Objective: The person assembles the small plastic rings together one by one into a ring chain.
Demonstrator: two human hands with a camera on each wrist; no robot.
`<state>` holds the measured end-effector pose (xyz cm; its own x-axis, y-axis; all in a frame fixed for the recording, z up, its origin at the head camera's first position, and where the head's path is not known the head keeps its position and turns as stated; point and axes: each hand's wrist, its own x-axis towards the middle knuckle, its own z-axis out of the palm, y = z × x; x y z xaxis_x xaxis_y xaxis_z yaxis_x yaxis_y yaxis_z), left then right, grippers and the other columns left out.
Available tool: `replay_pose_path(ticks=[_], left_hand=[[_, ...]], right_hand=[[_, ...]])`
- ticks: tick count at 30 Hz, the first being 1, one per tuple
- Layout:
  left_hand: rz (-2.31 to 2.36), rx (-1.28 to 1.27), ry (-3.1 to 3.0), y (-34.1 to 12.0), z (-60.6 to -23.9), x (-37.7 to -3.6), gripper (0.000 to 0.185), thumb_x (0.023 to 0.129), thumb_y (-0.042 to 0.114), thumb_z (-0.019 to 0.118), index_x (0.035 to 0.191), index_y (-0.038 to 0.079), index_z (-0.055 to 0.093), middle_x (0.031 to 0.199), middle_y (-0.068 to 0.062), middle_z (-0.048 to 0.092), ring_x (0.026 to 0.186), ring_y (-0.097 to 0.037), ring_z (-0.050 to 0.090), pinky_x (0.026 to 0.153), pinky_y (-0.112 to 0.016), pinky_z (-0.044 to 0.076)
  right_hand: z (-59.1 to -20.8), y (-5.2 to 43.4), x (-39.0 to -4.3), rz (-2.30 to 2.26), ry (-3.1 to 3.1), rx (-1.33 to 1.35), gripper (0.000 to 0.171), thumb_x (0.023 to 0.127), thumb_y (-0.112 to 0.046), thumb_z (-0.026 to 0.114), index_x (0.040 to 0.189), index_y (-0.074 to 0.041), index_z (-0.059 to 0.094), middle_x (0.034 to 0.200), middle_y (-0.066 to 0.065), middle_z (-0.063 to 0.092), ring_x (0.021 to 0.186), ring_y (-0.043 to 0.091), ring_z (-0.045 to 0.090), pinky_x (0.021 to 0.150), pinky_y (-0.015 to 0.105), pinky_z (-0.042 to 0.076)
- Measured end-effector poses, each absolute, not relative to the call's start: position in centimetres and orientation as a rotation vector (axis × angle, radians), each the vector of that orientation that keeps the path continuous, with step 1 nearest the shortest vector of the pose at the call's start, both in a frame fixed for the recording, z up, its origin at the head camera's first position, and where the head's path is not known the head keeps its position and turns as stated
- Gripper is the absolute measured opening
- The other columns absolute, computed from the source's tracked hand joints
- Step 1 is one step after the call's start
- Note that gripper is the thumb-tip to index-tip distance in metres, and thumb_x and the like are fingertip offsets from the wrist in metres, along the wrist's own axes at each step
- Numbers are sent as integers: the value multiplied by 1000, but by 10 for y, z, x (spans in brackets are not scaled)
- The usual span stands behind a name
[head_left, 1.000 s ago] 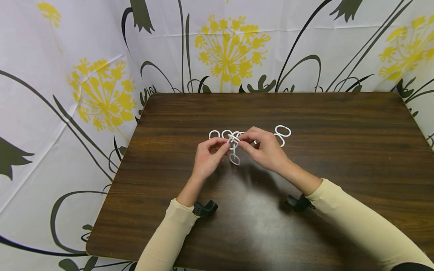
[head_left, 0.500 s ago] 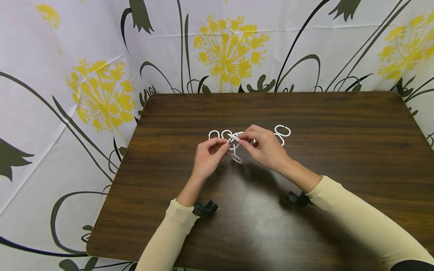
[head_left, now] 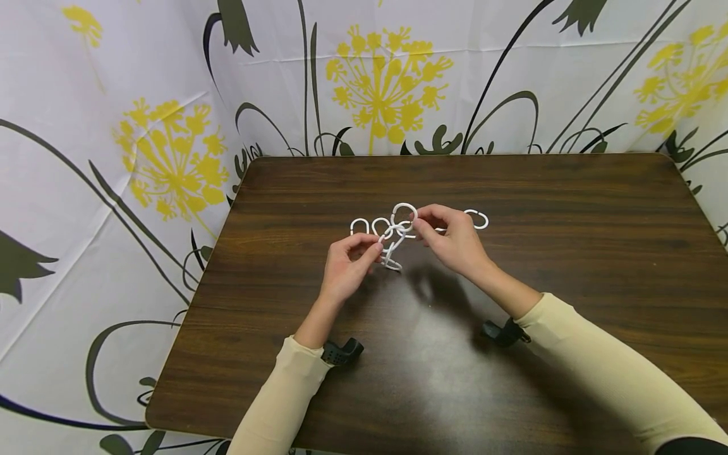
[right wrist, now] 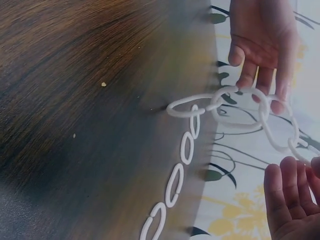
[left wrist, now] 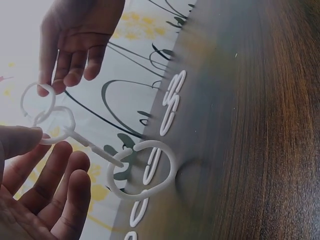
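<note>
White plastic chain links are in both hands. My left hand (head_left: 348, 268) pinches one link (left wrist: 73, 119) between thumb and fingers. From it hangs a thin link (left wrist: 95, 148) seen edge-on, with a larger open-gapped link (left wrist: 173, 172) at its lower end, just above the table. My right hand (head_left: 454, 243) pinches a raised link (head_left: 404, 204) by its right side, between thumb and forefinger. That link hooks through the one in my left hand. Part of each held link is hidden by fingertips.
Behind the hands, more white links lie in a row on the brown wooden table (head_left: 569, 265), one at the left end (head_left: 359, 220) and one at the right (head_left: 487, 220). Whether they are joined I cannot tell. A flowered curtain (head_left: 284, 95) hangs along the back and left.
My right hand has drawn away to the right and slightly up, spreading its link from the bunched ones. My left hand stays nearly in place; the hanging links have swung slightly.
</note>
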<state>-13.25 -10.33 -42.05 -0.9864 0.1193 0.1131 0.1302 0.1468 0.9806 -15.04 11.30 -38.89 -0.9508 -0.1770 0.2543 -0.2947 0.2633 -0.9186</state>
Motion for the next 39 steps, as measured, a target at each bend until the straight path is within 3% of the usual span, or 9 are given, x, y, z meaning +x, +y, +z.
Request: replay_pose_path(ticks=[2,5,8,11,18,23,28,32,39], left_hand=[[-2014,-270,-2392,-104,-421,-132,16,92,6,69,103,-7,71,86,-28,68,64,-13,65,52,-33,52],[-2002,-289,-2424,-105,-422,-132,17,92,7,70,103,-5,71,88,-27,70,67,-16,65,53,-37,53],[-2008,-293,-2453,-105,-422,-133,19,92,10,71,105,-3,72,89,-26,71,67,-15,64,54,-33,52],[-2023,-297,-2460,-105,-419,-133,22,93,12,70,109,-3,72,93,-25,71,71,-17,64,55,-31,52],[-2041,-270,-2438,-97,-388,-128,32,96,9,65,126,-2,64,98,-18,67,82,-42,66,57,-42,54],[-2087,-275,-2380,-93,-381,-130,28,97,7,64,122,-5,66,94,-20,66,72,-29,65,51,-32,49],[-2153,-289,-2258,-92,-396,-138,23,96,4,64,115,-9,68,106,-28,66,68,-17,60,53,-22,46],[-2155,-302,-2206,-92,-402,-141,23,94,5,67,112,-9,69,111,-30,67,69,-16,59,60,-21,49],[-2111,-282,-2210,-92,-403,-141,22,93,5,68,110,-9,70,105,-24,69,65,-22,57,56,-21,45]], right_hand=[[-387,112,-150,1817,-2407,450,12,95,-6,65,103,1,71,94,19,72,74,25,70,65,42,59],[-386,111,-150,1842,-2395,454,11,95,-6,65,102,0,71,92,22,72,73,24,69,65,37,59],[-385,109,-149,1852,-2390,469,11,95,-7,66,102,0,71,90,21,71,73,26,69,63,31,58],[-384,107,-148,1870,-2395,480,11,95,-8,66,101,0,70,87,18,71,70,22,69,64,36,59],[-381,104,-146,1918,-2418,503,13,96,-8,65,103,2,70,92,19,71,68,13,68,67,47,59],[-380,104,-145,1911,-2443,509,14,96,-9,65,104,1,71,91,17,71,70,19,69,66,41,59],[-382,105,-145,1911,-2466,512,17,96,-11,66,106,1,71,95,21,72,71,20,70,67,35,59],[-384,108,-147,1917,-2475,526,17,96,-12,66,106,1,71,93,18,72,69,17,69,67,35,60],[-388,127,-158,1865,-2501,483,18,95,-9,66,109,1,71,92,19,71,67,14,69,65,36,60]])
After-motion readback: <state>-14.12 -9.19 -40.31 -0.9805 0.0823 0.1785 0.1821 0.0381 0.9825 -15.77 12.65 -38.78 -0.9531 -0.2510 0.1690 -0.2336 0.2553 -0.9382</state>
